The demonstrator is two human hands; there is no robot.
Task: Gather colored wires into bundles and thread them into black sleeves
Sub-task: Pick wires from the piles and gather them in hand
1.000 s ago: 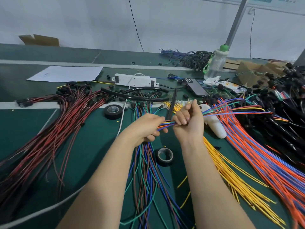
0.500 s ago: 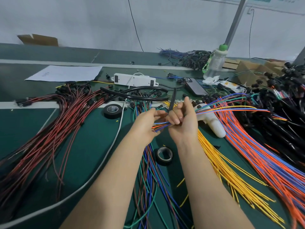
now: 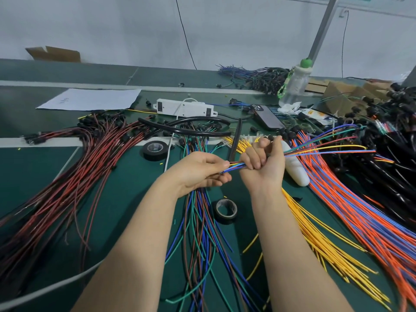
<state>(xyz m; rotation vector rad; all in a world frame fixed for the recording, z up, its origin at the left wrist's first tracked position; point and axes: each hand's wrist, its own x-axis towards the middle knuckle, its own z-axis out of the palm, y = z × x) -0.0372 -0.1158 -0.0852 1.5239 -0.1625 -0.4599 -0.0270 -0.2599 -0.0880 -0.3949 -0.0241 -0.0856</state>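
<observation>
Partly hidden in the grip, a bundle of colored wires (image 3: 235, 167) is held above the green table (image 3: 130, 181), pinched at its end by the left hand (image 3: 202, 173) and wrapped by the right hand (image 3: 263, 164); the lower end of a black sleeve (image 3: 235, 139) is lost behind them.

Green bench (image 3: 56, 176) under wire piles (image 3: 67, 176), tape (image 3: 154, 149).

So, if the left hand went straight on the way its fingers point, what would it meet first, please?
Probably the right hand. The left hand pinches the bundle and points right along it, and the right hand grips the same bundle just beyond. One view leaves depth unsure.
</observation>
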